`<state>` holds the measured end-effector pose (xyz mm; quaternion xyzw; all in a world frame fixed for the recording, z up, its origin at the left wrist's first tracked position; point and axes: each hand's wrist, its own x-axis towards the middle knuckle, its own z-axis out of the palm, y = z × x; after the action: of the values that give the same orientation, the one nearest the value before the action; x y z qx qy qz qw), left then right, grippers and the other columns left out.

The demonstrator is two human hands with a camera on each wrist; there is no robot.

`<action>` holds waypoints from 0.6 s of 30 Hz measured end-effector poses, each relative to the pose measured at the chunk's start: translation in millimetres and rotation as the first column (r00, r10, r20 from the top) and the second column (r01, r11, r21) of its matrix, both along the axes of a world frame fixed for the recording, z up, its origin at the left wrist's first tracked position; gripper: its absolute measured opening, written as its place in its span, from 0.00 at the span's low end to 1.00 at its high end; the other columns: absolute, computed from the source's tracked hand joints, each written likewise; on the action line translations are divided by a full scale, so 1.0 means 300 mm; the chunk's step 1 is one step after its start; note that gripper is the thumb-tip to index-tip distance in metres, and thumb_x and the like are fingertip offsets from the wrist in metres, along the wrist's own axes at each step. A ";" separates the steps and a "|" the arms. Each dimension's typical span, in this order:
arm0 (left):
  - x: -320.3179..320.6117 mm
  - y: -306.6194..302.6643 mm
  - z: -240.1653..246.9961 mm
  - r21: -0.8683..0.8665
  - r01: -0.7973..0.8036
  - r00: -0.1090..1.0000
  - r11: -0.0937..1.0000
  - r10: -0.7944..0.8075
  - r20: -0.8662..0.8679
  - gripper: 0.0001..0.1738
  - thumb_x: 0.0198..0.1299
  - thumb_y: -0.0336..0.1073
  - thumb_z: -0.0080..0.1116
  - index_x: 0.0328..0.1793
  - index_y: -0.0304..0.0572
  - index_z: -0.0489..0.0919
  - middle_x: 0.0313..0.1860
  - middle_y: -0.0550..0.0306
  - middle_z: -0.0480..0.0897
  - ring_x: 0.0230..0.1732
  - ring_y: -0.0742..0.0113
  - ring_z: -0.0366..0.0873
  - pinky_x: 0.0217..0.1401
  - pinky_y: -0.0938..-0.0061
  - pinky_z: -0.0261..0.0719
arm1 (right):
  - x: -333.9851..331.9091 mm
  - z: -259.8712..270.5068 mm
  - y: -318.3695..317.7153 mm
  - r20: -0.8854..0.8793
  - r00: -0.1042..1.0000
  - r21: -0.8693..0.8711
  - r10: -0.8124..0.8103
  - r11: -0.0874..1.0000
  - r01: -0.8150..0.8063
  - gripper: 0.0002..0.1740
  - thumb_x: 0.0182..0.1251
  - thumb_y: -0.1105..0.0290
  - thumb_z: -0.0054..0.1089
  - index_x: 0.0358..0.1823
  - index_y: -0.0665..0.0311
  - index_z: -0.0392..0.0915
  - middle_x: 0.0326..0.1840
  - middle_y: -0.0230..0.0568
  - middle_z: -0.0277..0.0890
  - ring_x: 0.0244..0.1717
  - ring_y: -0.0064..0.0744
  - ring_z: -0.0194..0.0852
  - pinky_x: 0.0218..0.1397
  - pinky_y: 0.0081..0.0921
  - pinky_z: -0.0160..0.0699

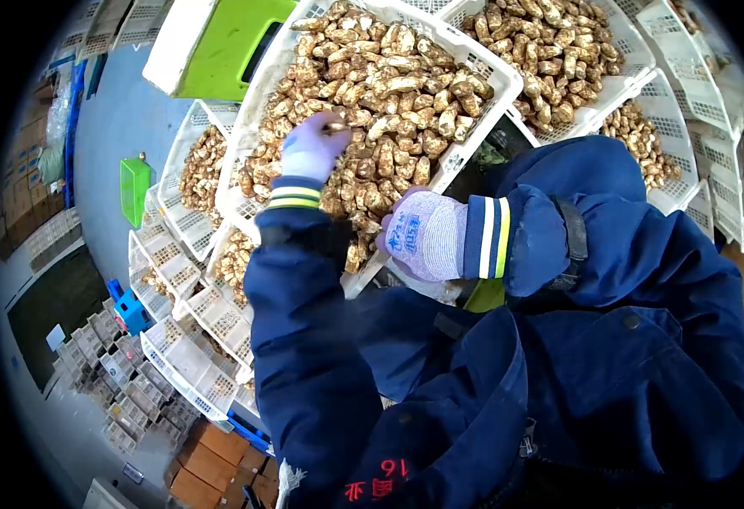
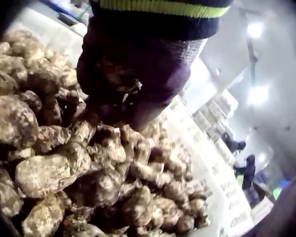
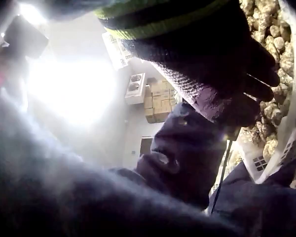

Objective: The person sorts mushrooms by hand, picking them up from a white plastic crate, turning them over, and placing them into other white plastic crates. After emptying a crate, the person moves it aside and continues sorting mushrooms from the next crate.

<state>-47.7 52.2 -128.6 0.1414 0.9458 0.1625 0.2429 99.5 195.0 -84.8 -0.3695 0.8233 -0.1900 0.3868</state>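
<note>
A big white plastic crate (image 1: 234, 148) lies before me, heaped with stubby, brown, soil-flecked mushroom-like pieces (image 1: 406, 85). My left hand (image 1: 312, 146), in a pale purple glove, is over the left part of the heap and pinches one pale-tipped piece (image 1: 336, 128). In the left wrist view that hand (image 2: 133, 79) is dark against the heap (image 2: 44, 173). At the near edge of the crate is my right hand (image 1: 423, 236), gloved alike, its fingertips mostly hidden. The right wrist view shows its dark fingers (image 3: 261, 84) by the pieces; I cannot tell whether they hold anything.
Another filled crate (image 1: 635, 51) adjoins at the upper right. More crates stand stacked at left (image 1: 189, 369) and far right (image 1: 703, 76). A green-and-white box (image 1: 219, 51) is beyond the main crate; a small green basket (image 1: 134, 191) sits on the floor. Distant people (image 2: 247, 173) appear in the left wrist view.
</note>
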 end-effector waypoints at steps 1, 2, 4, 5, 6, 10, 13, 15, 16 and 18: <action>0.013 -0.049 0.034 0.207 -0.428 0.889 0.880 0.369 0.272 0.19 0.57 0.43 0.66 0.55 0.49 0.84 0.41 0.55 0.87 0.33 0.71 0.82 0.39 0.78 0.80 | -0.004 -0.006 0.006 -0.007 1.000 -0.008 -0.011 1.000 0.011 0.13 0.58 0.58 0.57 0.40 0.55 0.71 0.34 0.37 0.70 0.40 0.41 0.73 0.44 0.43 0.71; 0.030 -0.126 0.068 0.450 -0.491 0.863 0.746 0.347 0.366 0.18 0.63 0.41 0.61 0.56 0.44 0.83 0.40 0.56 0.86 0.25 0.78 0.76 0.30 0.85 0.74 | 0.000 -0.014 0.002 -0.018 1.000 -0.019 -0.014 1.000 0.014 0.13 0.57 0.58 0.58 0.39 0.55 0.72 0.33 0.36 0.70 0.38 0.40 0.73 0.42 0.42 0.72; 0.079 -0.266 0.035 0.747 -0.385 0.917 0.542 0.314 0.245 0.18 0.69 0.39 0.52 0.58 0.33 0.78 0.42 0.50 0.83 0.25 0.77 0.73 0.25 0.83 0.70 | 0.007 -0.025 -0.008 -0.048 0.998 -0.037 -0.027 0.999 0.025 0.13 0.53 0.58 0.59 0.36 0.54 0.72 0.30 0.35 0.69 0.36 0.40 0.73 0.40 0.41 0.72; 0.112 -0.319 0.026 0.800 -0.534 0.840 0.273 0.275 0.467 0.18 0.70 0.39 0.51 0.60 0.35 0.77 0.47 0.50 0.82 0.29 0.75 0.75 0.28 0.81 0.73 | 0.014 -0.032 -0.013 -0.083 0.996 -0.047 -0.043 0.998 0.039 0.13 0.52 0.58 0.60 0.35 0.54 0.72 0.29 0.35 0.69 0.35 0.40 0.74 0.39 0.40 0.72; 0.132 -0.348 0.021 0.752 -0.659 0.741 -0.008 0.163 0.651 0.19 0.72 0.40 0.51 0.61 0.37 0.75 0.51 0.49 0.82 0.33 0.72 0.77 0.31 0.80 0.76 | 0.023 -0.040 -0.019 -0.141 0.986 -0.074 -0.086 0.994 0.076 0.12 0.50 0.58 0.60 0.33 0.53 0.72 0.28 0.34 0.68 0.34 0.40 0.74 0.38 0.39 0.72; 0.157 -0.342 -0.036 0.721 -0.689 0.678 0.078 0.422 0.602 0.20 0.69 0.43 0.55 0.56 0.32 0.75 0.41 0.48 0.82 0.26 0.71 0.77 0.23 0.82 0.74 | 0.038 -0.043 0.002 -0.240 0.958 -0.186 -0.154 0.976 0.110 0.11 0.47 0.59 0.62 0.29 0.54 0.73 0.24 0.35 0.68 0.29 0.42 0.75 0.34 0.38 0.73; 0.117 -0.338 -0.046 0.721 -0.693 0.711 0.022 0.187 0.678 0.18 0.71 0.39 0.52 0.59 0.33 0.73 0.46 0.49 0.81 0.33 0.68 0.80 0.28 0.82 0.77 | 0.030 -0.041 -0.005 -0.220 0.965 -0.178 -0.146 0.978 0.107 0.11 0.47 0.59 0.62 0.29 0.55 0.74 0.24 0.36 0.69 0.29 0.42 0.75 0.34 0.38 0.74; 0.112 -0.330 -0.048 0.686 -0.710 0.686 -0.157 0.066 0.725 0.19 0.72 0.39 0.50 0.63 0.36 0.71 0.51 0.48 0.80 0.38 0.66 0.80 0.30 0.80 0.78 | 0.021 -0.038 -0.010 -0.192 0.976 -0.132 -0.105 0.988 0.080 0.11 0.47 0.60 0.61 0.30 0.56 0.76 0.24 0.37 0.71 0.29 0.43 0.77 0.35 0.39 0.75; 0.121 -0.320 -0.040 0.680 -0.703 0.683 -0.208 0.069 0.727 0.20 0.72 0.40 0.50 0.64 0.37 0.71 0.53 0.47 0.79 0.39 0.65 0.80 0.31 0.79 0.79 | 0.023 -0.043 -0.012 -0.202 0.972 -0.161 -0.119 0.983 0.087 0.11 0.48 0.60 0.60 0.30 0.57 0.76 0.24 0.38 0.72 0.29 0.44 0.77 0.36 0.39 0.75; 0.127 -0.290 -0.019 0.650 -0.698 0.675 -0.302 0.028 0.738 0.21 0.72 0.44 0.51 0.64 0.40 0.72 0.55 0.45 0.79 0.41 0.61 0.82 0.34 0.76 0.83 | 0.036 -0.063 -0.014 -0.222 0.964 -0.214 -0.150 0.972 0.102 0.10 0.49 0.61 0.59 0.30 0.57 0.77 0.24 0.38 0.73 0.29 0.44 0.78 0.36 0.39 0.76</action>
<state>-9.5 -34.7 -134.4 -0.0962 0.3880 0.8967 0.1900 110.3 190.9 -103.8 -0.3732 0.8620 -0.2509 0.2339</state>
